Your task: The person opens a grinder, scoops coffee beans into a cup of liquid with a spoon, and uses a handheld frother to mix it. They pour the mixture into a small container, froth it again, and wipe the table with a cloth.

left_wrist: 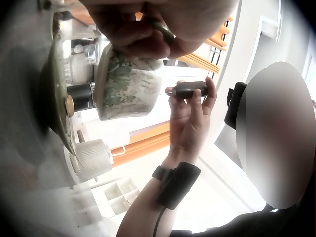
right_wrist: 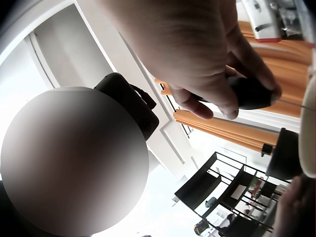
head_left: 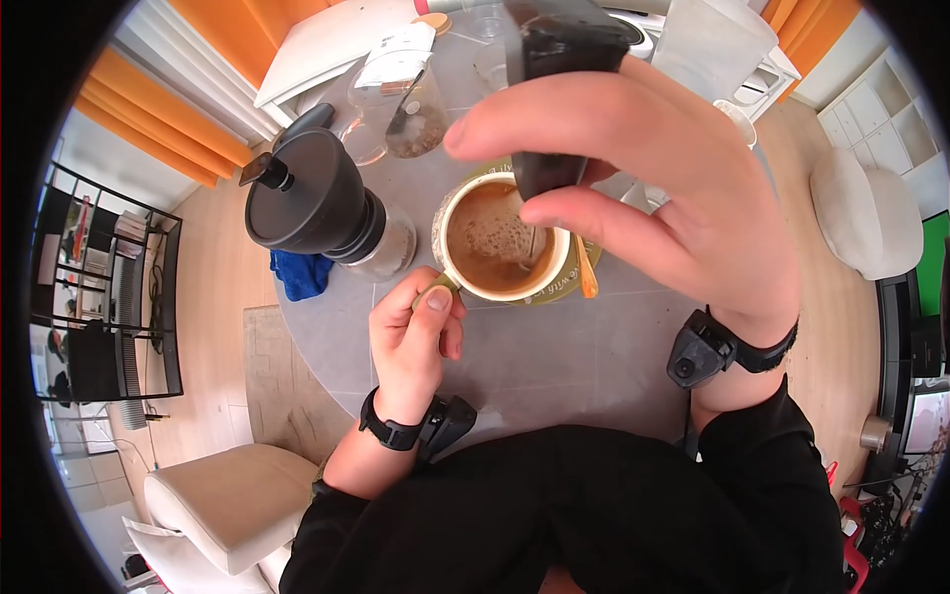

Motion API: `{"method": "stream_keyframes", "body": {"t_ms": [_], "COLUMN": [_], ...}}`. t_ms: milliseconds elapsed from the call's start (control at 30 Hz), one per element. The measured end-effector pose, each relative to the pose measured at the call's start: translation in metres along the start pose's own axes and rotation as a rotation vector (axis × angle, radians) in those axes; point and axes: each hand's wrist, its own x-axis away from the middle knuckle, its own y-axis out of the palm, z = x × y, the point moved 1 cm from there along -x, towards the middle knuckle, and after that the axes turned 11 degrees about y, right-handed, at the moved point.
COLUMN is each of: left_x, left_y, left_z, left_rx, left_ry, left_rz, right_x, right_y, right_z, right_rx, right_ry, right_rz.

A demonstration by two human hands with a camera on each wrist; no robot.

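My left hand (head_left: 411, 332) pinches the green handle of a floral mug (left_wrist: 129, 86) filled with frothy brown coffee (head_left: 495, 238). In the left wrist view the mug stands clear above its green saucer (left_wrist: 57, 98), with a gap between them. My right hand (head_left: 683, 178) grips a black handheld milk frother (right_wrist: 252, 93) from above, thumb and fingers around its body. The frother's thin metal shaft reaches down into the coffee; its tip is hidden in the drink. A golden-brown spoon (head_left: 587, 272) lies on the saucer's right side.
A black coffee grinder (head_left: 307, 198) with a clear base stands left of the mug, beside a blue cloth (head_left: 300, 274). Behind are a glass container (head_left: 416, 134) with brown contents and a translucent jug (head_left: 712, 49). A beige chair (head_left: 233, 500) stands at lower left.
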Motion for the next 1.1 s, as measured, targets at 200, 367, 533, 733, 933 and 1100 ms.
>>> {"method": "stream_keyframes", "body": {"t_ms": [200, 367, 533, 733, 933, 1100], "left_x": [-0.0002, -0.0005, -0.0008, -0.0022, -0.0029, -0.003], "left_y": [-0.0005, -0.0028, -0.0023, -0.0034, -0.0027, -0.0037], "left_z": [0.0, -0.003, -0.0033, -0.0032, -0.003, -0.0049], "left_rx": [0.02, 0.056, 0.093, 0.123, 0.122, 0.115], "left_ry": [0.0, -0.013, -0.017, -0.019, -0.03, -0.03], "left_rz": [0.001, 0.012, 0.027, 0.017, 0.043, 0.041], "right_x": [-0.0001, -0.0006, -0.0003, -0.0001, 0.0, 0.0007], "right_y": [0.0, 0.0003, -0.0018, -0.0005, -0.001, 0.0008], "right_z": [0.0001, 0.0017, 0.0019, -0.0001, 0.001, 0.0023], "right_rx": [0.006, -0.028, -0.01, -0.046, -0.039, -0.026], "right_ry": [-0.003, -0.014, -0.016, 0.014, 0.005, -0.002], "right_rz": [-0.003, 0.002, -0.002, 0.014, 0.034, 0.027]}}
